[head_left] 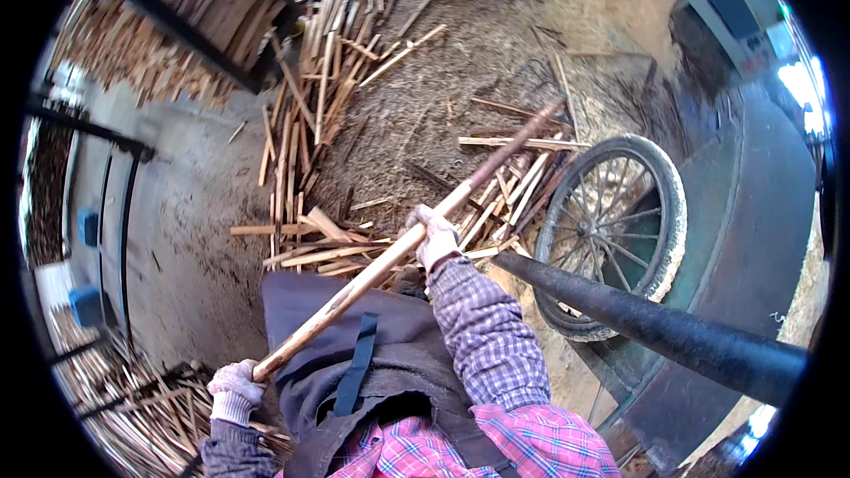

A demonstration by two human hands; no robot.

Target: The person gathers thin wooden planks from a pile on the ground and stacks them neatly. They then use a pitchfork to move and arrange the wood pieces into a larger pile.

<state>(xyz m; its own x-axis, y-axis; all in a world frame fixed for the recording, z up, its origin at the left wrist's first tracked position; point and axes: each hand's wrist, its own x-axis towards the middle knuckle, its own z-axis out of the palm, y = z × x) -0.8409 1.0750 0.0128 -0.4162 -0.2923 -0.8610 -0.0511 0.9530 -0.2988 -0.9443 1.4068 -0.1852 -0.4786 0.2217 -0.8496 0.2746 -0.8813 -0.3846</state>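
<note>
A long wooden pole (354, 290) slants across the front of my body, its low end at the left and its darker, reddish-brown end pointing away to the right. My left hand (235, 389), in a pale glove, is closed around the pole's near end. Farther up, my right hand (433, 235), gloved too, wraps around its middle. Whether the far end carries a tool head cannot be made out. Beneath that end lie loose wood strips (522, 188) on ground covered with wood chips (390, 146).
A spoked wheel (662, 179) with a black tyre stands at the right, behind a thick dark bar (655, 310). Wood strips (292, 146) lie heaped left of centre. Stacked boards (186, 13) fill a metal rack at the upper left. More sticks (168, 412) lie at the lower left.
</note>
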